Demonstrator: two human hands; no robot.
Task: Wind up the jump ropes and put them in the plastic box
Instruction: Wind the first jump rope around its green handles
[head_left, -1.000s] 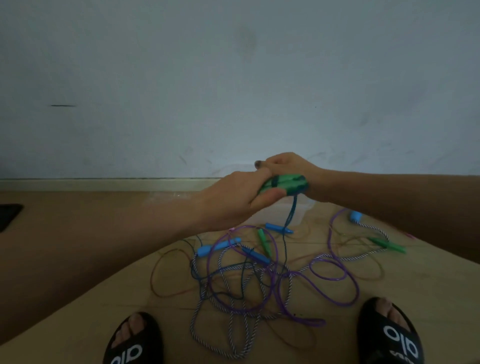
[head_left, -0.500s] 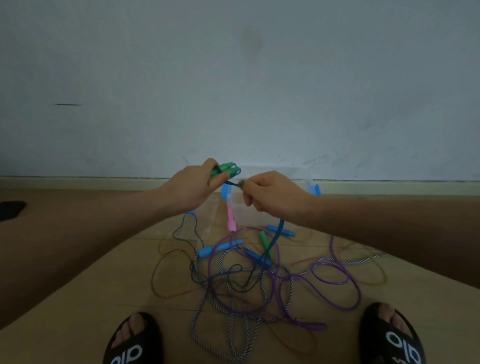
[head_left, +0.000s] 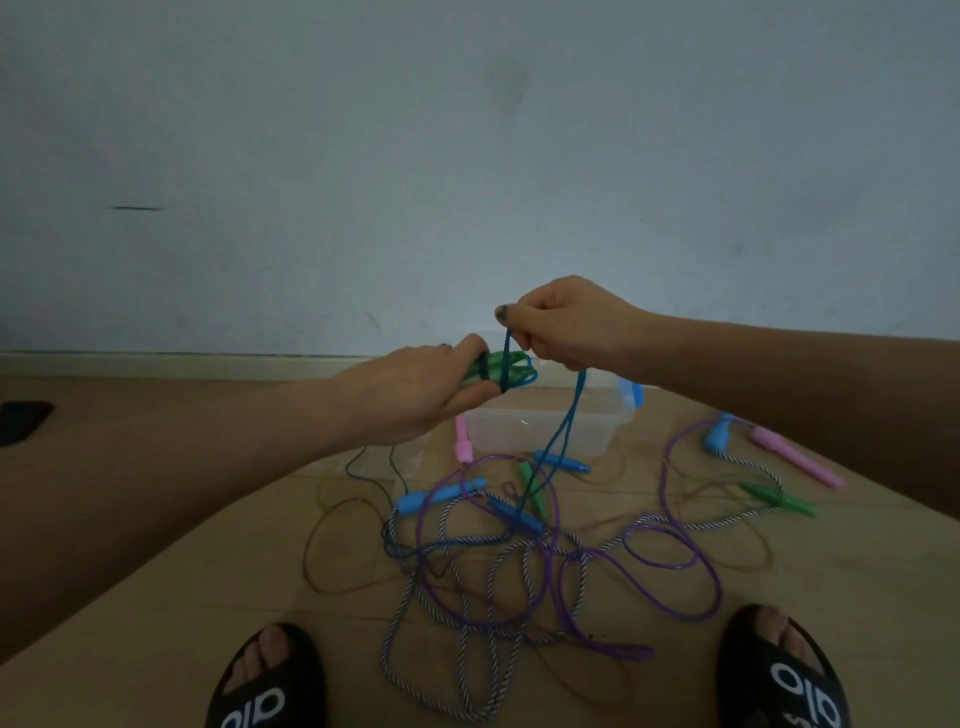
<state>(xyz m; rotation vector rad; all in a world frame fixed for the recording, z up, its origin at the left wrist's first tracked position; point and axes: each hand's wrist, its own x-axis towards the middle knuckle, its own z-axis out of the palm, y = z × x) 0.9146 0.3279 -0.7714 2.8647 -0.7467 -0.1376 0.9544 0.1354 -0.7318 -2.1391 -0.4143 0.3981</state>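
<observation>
Held up over the floor (head_left: 182, 597): a pair of green handles (head_left: 493, 364) with dark blue cord (head_left: 563, 431) wound round them, the cord running up to the right hand and down again into the pile below. Gripped in the left hand (head_left: 415, 395), thumb above and fingers curled beneath the bundle. Pinched in the right hand (head_left: 566, 325), a loop of that same cord between thumb and bent fingers, just above and beside the handles.

Behind the hands, against the wall (head_left: 467, 156): a clear plastic box (head_left: 540, 431) with a blue clip (head_left: 631, 397) at its right end; apparently nothing inside, though dim light and the hands hide part of it.

Spread on the floor in front of the box: a tangle of ropes (head_left: 498, 577), purple, black-and-white braided, thin reddish, with blue, green and pink handles scattered among them. One pink handle (head_left: 795, 454) and a green handle (head_left: 779, 500) lying farther right. At the lower edge, two black slippers (head_left: 265, 686).
</observation>
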